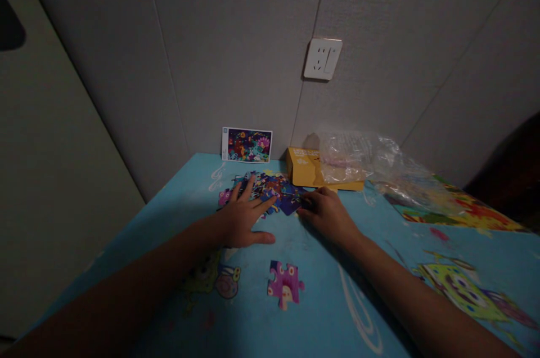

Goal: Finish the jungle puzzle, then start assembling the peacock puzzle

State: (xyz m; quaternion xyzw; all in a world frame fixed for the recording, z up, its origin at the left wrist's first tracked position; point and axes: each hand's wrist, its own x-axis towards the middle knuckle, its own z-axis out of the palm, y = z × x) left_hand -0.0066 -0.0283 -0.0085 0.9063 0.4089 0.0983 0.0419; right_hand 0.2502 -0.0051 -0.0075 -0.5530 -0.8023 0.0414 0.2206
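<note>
My left hand (242,220) lies with spread fingers over a heap of jigsaw puzzle pieces (274,182) on the blue table cover. At the heap's right side, my right hand (329,214) is closed, its thumb and fingertips at the edge of a dark purple puzzle piece (289,204). Its fingertips are partly in shadow. Nearer to me, apart from the heap, a single pink-purple puzzle piece (285,283) lies flat between my forearms. Behind the heap a small picture card (247,145) leans against the wall, showing a colourful dark scene.
A yellow box (304,169) lies behind my right hand, partly under a crumpled clear plastic bag (354,155). Further right is a colourful flat sheet (459,209). The cartoon-printed table cover (177,206) meets a grey wall with a white socket (323,58).
</note>
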